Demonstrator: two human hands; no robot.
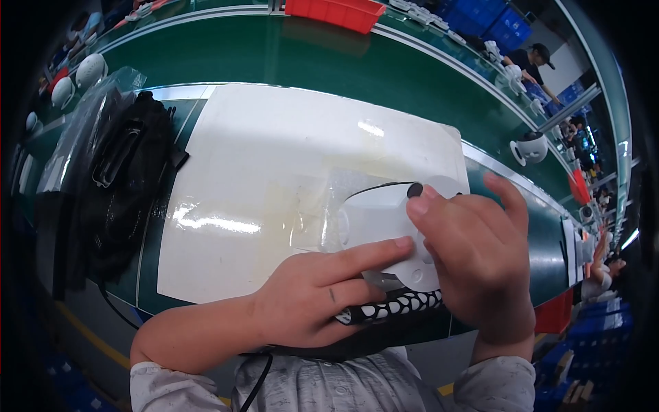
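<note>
A smooth white plastic housing (376, 221) with rounded ends lies on the white board, a thin black strip along its far edge. My left hand (309, 295) steadies it, index finger stretched across its surface and the other fingers curled at its near side. Under those fingers is a black rod-like thing with white spots (395, 307). My right hand (473, 244) is closed in a pinch at a small black piece (415, 189) by the housing's far edge. That hand covers the housing's right part.
The white board (233, 144) lies on a green bench, with clear film (312, 206) on it. A black bag (123, 178) is at left. Beyond runs a green conveyor (226, 48) with a red bin (336, 14) and white devices (530, 147). A person (532, 65) works at far right.
</note>
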